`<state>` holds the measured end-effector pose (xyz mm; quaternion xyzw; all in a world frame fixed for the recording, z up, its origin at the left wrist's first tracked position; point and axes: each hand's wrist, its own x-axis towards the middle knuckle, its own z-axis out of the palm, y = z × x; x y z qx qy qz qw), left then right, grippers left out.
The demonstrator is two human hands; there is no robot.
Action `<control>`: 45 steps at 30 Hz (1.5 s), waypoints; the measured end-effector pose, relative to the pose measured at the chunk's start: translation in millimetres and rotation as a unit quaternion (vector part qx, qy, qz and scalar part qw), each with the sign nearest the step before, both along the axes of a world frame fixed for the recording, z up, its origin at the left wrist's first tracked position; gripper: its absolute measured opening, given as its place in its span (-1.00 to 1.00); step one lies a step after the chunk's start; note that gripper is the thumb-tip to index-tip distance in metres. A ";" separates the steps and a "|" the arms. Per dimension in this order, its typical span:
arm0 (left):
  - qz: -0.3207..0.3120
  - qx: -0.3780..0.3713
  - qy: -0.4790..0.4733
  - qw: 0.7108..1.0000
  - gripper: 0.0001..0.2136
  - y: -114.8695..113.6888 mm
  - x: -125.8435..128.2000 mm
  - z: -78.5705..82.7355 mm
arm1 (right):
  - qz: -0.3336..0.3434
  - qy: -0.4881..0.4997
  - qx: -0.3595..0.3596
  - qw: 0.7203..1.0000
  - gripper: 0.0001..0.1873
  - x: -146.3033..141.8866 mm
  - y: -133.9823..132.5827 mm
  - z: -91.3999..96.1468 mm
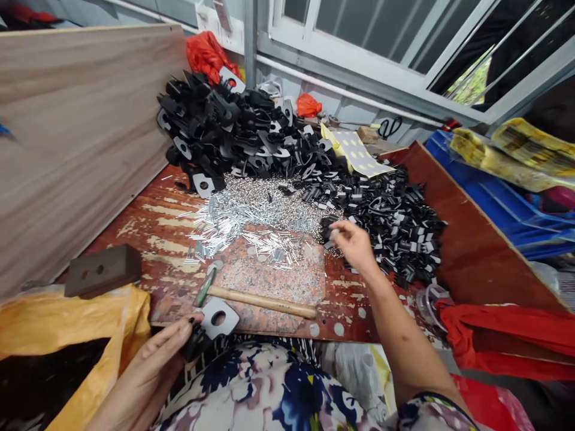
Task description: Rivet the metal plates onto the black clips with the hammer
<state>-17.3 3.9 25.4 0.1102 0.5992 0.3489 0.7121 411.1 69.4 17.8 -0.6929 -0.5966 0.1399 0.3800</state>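
My left hand [166, 350], at the table's front edge, is closed on a black plastic part with a flat grey face [230, 319] and a round hole through it. Over the right side of the table, my right hand [353, 242] has its fingertips pinched round a small black clip [330, 230], somewhat blurred. Right beside it lies a heap of small black clips [395, 227]. A hammer [260, 300] with a wooden handle rests on a speckled stone slab [278, 278]. Loose silvery metal pins [220, 224] are spread behind the slab.
Larger black parts [242, 126] are piled at the back, with a yellow-edged sticker sheet [359, 152] beside them. A brown block [103, 269] stands left, near an open yellow sack [130, 311]. Wooden boards [90, 131] wall the left side. Scissors [390, 127] lie at the back.
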 end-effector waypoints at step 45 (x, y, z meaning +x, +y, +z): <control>-0.164 0.270 -0.144 0.938 -0.73 17.9 60.7 11.8 | 0.212 0.063 0.114 0.969 -0.57 -191.7 -54.0 16.8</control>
